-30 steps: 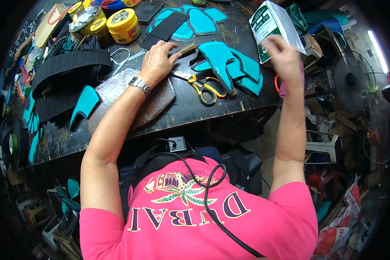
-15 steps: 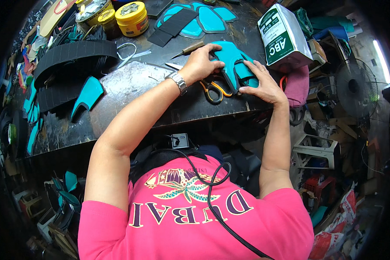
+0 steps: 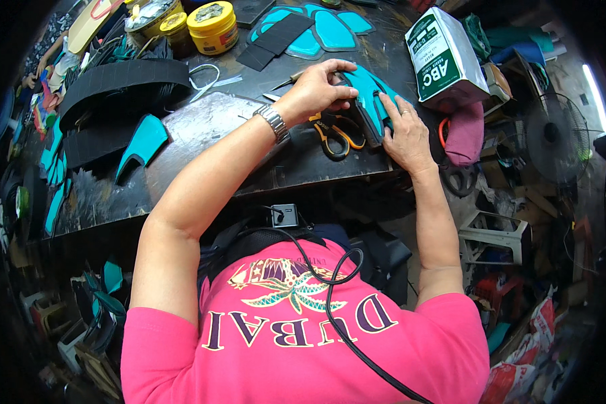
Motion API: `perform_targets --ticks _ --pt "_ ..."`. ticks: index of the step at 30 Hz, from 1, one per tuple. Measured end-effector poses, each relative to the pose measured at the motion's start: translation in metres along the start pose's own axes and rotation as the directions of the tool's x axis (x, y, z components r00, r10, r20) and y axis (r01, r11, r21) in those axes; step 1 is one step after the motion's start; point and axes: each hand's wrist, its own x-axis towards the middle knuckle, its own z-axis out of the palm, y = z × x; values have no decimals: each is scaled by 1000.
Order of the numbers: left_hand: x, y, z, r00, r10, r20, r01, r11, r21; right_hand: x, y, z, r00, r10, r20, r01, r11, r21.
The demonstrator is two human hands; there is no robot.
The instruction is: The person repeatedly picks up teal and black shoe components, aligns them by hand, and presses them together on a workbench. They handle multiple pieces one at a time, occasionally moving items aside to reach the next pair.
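Observation:
A turquoise shoe upper point(image 3: 364, 83) with black edging stands tilted near the table's front edge, between my two hands. My left hand point(image 3: 320, 89), wearing a metal watch, is closed with thumb and fingers pinching its left edge near the top. My right hand point(image 3: 408, 137) grips it from the right, fingers lying over the turquoise surface; the thumb is mostly hidden. Just left of the upper lie scissors with orange and black handles point(image 3: 335, 140), their blades partly under my left hand. A pointed tool point(image 3: 283, 83) sticks out behind that hand, mostly covered.
Turquoise cut pieces point(image 3: 334, 31) and black strips point(image 3: 284, 35) lie at the back, beside yellow tubs point(image 3: 213, 28). A white and green can point(image 3: 444, 64) stands right. Curved black strips point(image 3: 124, 87) and a turquoise piece point(image 3: 143, 143) are at left. A fan point(image 3: 554, 138) stands beyond the table.
The shoe upper has been turned and tilted, so more of its black side shows. My left hand has shifted along its edge, and my right hand lies further over the turquoise part.

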Motion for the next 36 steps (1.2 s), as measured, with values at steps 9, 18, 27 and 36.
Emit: perform_targets --ticks 9,18,27,36 --pt "-16 10 -16 997 57 -56 -60 997 -49 28 4 5 981 66 -184 -75 996 -43" --pt "-94 41 -82 874 473 -112 -444 870 216 56 -67 -44 824 -94 -559 194 973 122" --pt "-213 -2 -165 772 409 -486 -27 786 618 76 -202 8 938 -249 -240 335 829 448" --pt "-214 40 -154 775 564 -287 278 105 955 97 -71 -39 901 -92 -424 253 905 343"
